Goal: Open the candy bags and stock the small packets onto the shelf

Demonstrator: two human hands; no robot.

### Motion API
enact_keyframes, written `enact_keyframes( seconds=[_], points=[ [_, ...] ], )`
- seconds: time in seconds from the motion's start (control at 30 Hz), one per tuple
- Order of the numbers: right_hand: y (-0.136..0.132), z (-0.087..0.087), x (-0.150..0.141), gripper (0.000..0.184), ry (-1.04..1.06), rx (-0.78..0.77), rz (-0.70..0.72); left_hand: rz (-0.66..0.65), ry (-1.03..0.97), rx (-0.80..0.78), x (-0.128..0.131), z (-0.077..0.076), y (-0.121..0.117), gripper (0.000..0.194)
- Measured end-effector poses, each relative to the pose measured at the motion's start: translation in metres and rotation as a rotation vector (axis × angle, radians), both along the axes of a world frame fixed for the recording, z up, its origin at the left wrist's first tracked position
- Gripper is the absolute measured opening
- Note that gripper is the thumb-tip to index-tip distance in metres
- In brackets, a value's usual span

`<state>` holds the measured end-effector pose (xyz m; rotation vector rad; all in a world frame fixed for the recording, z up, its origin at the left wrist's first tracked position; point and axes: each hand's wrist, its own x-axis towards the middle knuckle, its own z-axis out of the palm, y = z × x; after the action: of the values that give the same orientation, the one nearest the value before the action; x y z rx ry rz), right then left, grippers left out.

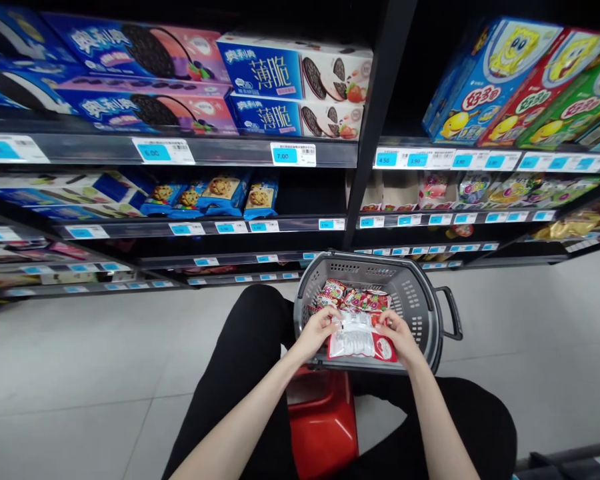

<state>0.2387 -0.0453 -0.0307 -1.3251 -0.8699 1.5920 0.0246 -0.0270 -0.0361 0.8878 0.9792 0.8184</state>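
Observation:
Both hands grip a red and white snack packet (359, 339) with a silvery, printed face turned up. My left hand (319, 331) pinches its left upper edge, fingers closed. Its right upper edge is pinched by my right hand (398, 336). The packet is over the near side of a grey shopping basket (410, 280), which stands between my knees. Deeper in the basket lie several red and white candy packets (350, 298), partly covered by the held one.
Ahead, black shelves hold blue cookie boxes (265, 67), cartoon-printed boxes (497, 80), small blue cookie bags (220, 193) and hanging candy bags (473, 189). Price tags (293, 155) line the shelf edges. Below me is a red plastic stool (325, 427). The basket handle (453, 313) sticks out right.

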Motion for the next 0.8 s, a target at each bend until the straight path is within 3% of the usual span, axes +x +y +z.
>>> enact_keyframes(
  seconds=[0.17,0.3,0.4,0.53,0.63,0.73,0.8],
  points=[
    [0.001,0.001,-0.003,0.013,0.224,-0.061,-0.103,0.043,-0.281,-0.273,0.003,0.0,-0.001,0.015],
    [0.001,0.003,-0.002,0.017,0.424,-0.077,-0.123,0.046,-0.467,-0.32,-0.001,0.004,0.001,0.028],
    [0.002,0.004,-0.004,0.015,0.495,-0.068,-0.115,0.081,-0.468,-0.322,-0.001,0.004,0.003,0.035],
    [0.002,-0.003,-0.009,0.015,0.292,-0.149,-0.192,0.116,-0.289,-0.297,0.003,0.001,0.003,0.026],
    [0.0,-0.013,-0.009,0.023,0.03,-0.205,-0.231,0.069,-0.037,-0.227,0.004,-0.003,0.002,0.029],
    [0.0,-0.024,-0.005,0.028,-0.328,-0.108,-0.26,0.042,0.333,-0.049,0.001,-0.009,0.002,0.037],
    [0.002,-0.028,-0.005,0.029,-0.456,0.022,-0.266,0.067,0.509,0.1,-0.001,-0.012,0.003,0.039]
  ],
)
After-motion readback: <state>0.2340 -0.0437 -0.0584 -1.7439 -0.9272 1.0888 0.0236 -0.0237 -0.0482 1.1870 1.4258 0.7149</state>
